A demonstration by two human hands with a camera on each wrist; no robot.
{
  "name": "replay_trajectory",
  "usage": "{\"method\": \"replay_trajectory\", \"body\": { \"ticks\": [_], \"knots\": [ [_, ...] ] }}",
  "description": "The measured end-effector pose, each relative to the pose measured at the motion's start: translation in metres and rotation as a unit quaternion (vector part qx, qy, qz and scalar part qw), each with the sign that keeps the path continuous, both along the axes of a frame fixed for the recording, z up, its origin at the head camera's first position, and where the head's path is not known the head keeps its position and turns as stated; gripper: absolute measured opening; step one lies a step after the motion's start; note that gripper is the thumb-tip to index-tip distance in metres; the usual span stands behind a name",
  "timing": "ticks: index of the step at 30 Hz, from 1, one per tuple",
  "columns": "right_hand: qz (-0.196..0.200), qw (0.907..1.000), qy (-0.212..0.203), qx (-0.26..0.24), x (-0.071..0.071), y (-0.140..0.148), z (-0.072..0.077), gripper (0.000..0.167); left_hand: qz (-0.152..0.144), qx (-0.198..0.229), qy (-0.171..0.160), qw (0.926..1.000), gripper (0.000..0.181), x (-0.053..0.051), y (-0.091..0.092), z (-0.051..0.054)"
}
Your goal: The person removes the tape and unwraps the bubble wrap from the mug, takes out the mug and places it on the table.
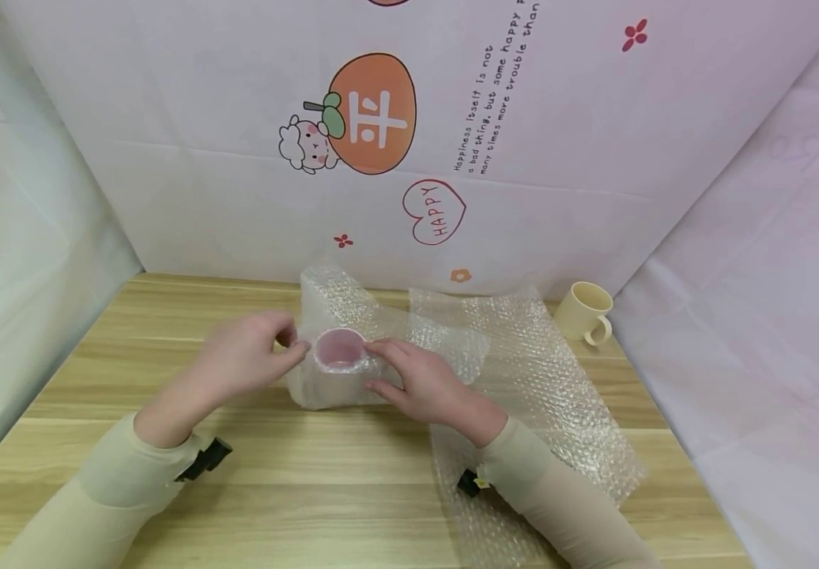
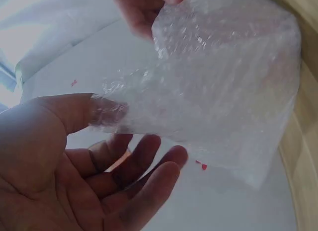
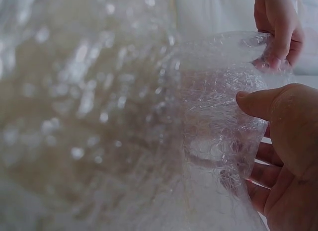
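Observation:
A pink cup [image 1: 341, 348] stands on the table with its mouth upward, wrapped round in clear bubble wrap [image 1: 341, 389]. My left hand [image 1: 256, 353] is at the cup's left and pinches a loose edge of that wrap; in the left wrist view, the thumb [image 2: 79, 111] shows through the film. On the other side, my right hand [image 1: 420, 379] holds the wrapped cup, with thumb and fingers against its right side near the rim. The right wrist view shows the right thumb [image 3: 258, 103] on the wrap and the fingers partly hidden behind it.
Another sheet of bubble wrap [image 1: 545, 395] lies flat on the right part of the wooden table [image 1: 274, 498], partly under the right forearm. A cream mug [image 1: 582, 312] stands at the back right corner. Printed white cloth [image 1: 239, 213] rises behind the table and at both sides.

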State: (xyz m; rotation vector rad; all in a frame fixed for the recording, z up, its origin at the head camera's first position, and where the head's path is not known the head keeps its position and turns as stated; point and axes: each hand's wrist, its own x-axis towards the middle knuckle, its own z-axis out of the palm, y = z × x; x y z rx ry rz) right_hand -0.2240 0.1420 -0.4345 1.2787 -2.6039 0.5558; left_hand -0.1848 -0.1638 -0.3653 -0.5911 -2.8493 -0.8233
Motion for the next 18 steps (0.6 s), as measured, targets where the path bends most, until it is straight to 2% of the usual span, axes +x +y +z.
{"method": "replay_trajectory", "body": {
  "ticks": [6,8,12,15,18],
  "knots": [
    [0.000,1.0000,-0.002,0.002,0.000,0.000,0.000,0.059,0.043,-0.016,-0.041,0.9981,0.011,0.001,-0.021,0.006],
    [0.001,1.0000,-0.004,0.005,0.000,-0.001,0.001,0.059,0.060,-0.025,-0.057,0.9962,0.028,0.002,-0.028,0.006],
    [0.006,0.9999,-0.009,0.010,0.001,-0.004,0.002,0.059,0.090,-0.060,-0.074,0.9915,0.071,0.001,-0.042,0.004],
    [0.000,0.9999,-0.013,0.011,0.002,-0.002,0.003,0.058,0.102,-0.100,-0.074,0.9870,0.086,-0.003,-0.046,0.001],
    [-0.007,0.9998,-0.016,0.013,0.001,-0.001,0.003,0.058,0.102,-0.137,-0.084,0.9817,0.089,-0.007,-0.051,-0.002]
  ]
}}
